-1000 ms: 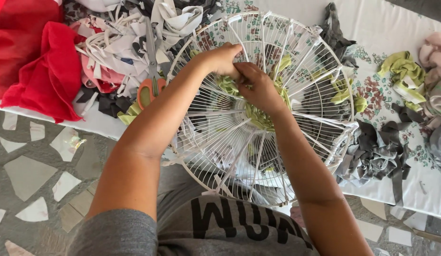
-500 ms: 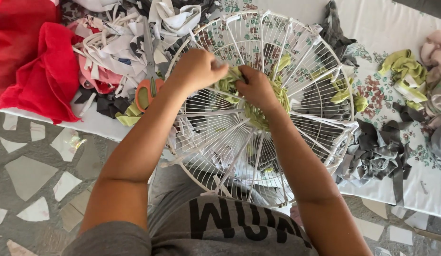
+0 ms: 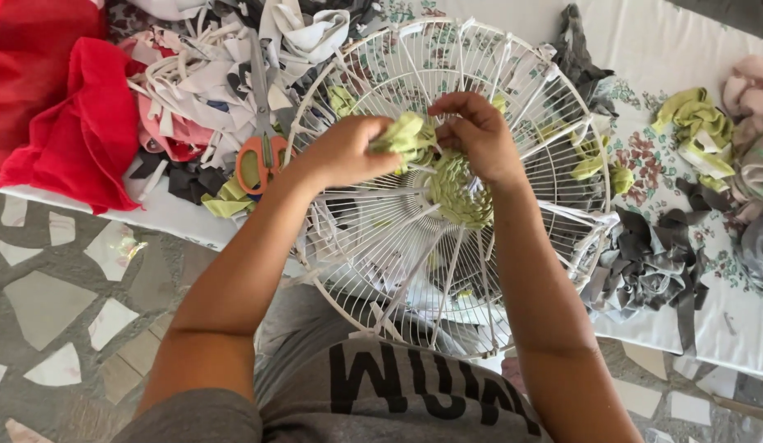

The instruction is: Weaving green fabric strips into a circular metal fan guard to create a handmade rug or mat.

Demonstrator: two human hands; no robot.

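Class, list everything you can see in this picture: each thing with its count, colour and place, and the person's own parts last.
wire fan guard: one, white, centre, against the table edge
woven fabric disc: one, pale green, guard's hub
fabric strip: one, pale green, pinched between both hands
scissors: one, orange handles, left of guard
red cloth: pile, far left
white strips: heap, upper left
grey strips: heap, right
green scraps: several, upper right
left hand: holds strip
right hand: holds strip

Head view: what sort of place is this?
Probably a home craft corner, not a factory: a cloth-covered table heaped with fabric scraps, orange-handled scissors, and a white wire fan guard being woven with green strips.
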